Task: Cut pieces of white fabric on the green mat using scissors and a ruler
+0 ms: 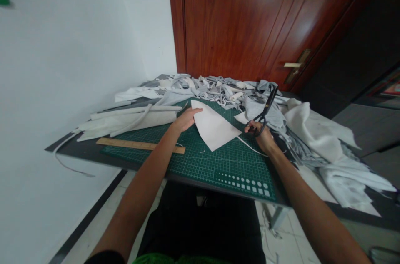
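Observation:
A white piece of fabric (215,126) with a pointed right corner lies over the green cutting mat (200,168). My left hand (187,119) grips its upper left edge, thumb on top and the other fingers partly hidden. In my right hand (261,135) is a pair of black scissors (269,103), the fingers around the handles and the blades pointing up and away from the fabric. The fabric's right tip comes close to this hand; whether they touch I cannot tell. A thin white strip (251,147) curves across the mat below the right hand.
A wooden ruler (140,144) lies at the left of the mat. White fabric lengths (131,122) are stacked behind it. Grey and white scraps (218,89) are heaped along the table's back, before a wooden door (237,18). More crumpled fabric (315,130) covers the right side.

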Demonstrator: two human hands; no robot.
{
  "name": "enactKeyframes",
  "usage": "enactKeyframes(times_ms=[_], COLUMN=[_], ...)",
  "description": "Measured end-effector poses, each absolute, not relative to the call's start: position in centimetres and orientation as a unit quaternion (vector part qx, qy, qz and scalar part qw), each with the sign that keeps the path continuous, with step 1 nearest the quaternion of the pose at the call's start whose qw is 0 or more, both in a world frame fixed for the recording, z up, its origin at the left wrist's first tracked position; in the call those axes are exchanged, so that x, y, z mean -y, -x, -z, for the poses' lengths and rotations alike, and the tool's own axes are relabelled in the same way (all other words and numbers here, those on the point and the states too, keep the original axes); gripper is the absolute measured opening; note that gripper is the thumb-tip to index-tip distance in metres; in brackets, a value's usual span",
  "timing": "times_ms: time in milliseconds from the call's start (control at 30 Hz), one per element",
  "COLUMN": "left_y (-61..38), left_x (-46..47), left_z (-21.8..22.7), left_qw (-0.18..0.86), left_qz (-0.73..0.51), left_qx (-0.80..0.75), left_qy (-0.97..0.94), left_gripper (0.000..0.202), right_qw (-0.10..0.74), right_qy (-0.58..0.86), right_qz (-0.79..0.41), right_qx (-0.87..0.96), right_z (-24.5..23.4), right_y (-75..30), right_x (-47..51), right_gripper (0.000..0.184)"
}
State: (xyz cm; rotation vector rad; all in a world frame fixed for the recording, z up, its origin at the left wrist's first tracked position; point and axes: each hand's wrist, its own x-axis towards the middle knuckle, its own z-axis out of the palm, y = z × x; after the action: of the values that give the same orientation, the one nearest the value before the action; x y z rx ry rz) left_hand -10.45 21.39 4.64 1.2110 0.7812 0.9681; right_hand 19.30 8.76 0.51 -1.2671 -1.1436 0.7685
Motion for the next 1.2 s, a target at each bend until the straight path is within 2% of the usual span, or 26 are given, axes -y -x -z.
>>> enactKeyframes(times_ms=[133,333,467,567,633,700,867,1000,1200], left_y=[10.0,9.5,9.6,9.8,9.8,9.6,9.2,8.9,8.1], left_x=[-20.2,-19.0,-17.9,-16.9,-16.4,-16.1,-16.4,-16.8,-17.0], left_z=[-3.7,-3.2,-4.3,-5.5,-6.3,-6.7,-6.6,-5.6,-3.9], left_qw=[0.690,0.699,0.686,0.678,0.675,0.685,0.713,0.704,0.670], left_qz=[-0.323,-0.209,-0.124,0.009,0.109,0.147,0.053,0.030,-0.092], left_qx=[-0.326,-0.271,-0.275,-0.256,-0.236,-0.229,-0.262,-0.287,-0.380], left_qy=[-0.560,-0.629,-0.662,-0.689,-0.690,-0.676,-0.648,-0.649,-0.631], left_gripper=[0.036,0.051,0.046,0.043,0.052,0.063,0.072,0.054,0.033], right_qw=[0.570,0.540,0.514,0.497,0.487,0.480,0.479,0.484,0.498], right_qy=[0.568,0.585,0.590,0.595,0.597,0.599,0.599,0.600,0.602], right_qz=[-0.313,-0.290,-0.292,-0.296,-0.302,-0.308,-0.310,-0.306,-0.298], right_qx=[0.505,0.531,0.549,0.558,0.562,0.562,0.562,0.559,0.548], right_z=[-0.1,0.1,0.0,-0.2,-0.4,-0.4,-0.5,-0.3,-0.2], right_y=[-19.2,-18.7,-18.5,-18.3,-18.3,-18.3,-18.4,-18.6,-18.4], right_x=[-8.8,-8.6,-8.4,-8.3,-8.3,-8.4,-8.5,-8.6,-8.6], right_gripper=[0.042,0.042,0.047,0.050,0.051,0.051,0.051,0.050,0.050])
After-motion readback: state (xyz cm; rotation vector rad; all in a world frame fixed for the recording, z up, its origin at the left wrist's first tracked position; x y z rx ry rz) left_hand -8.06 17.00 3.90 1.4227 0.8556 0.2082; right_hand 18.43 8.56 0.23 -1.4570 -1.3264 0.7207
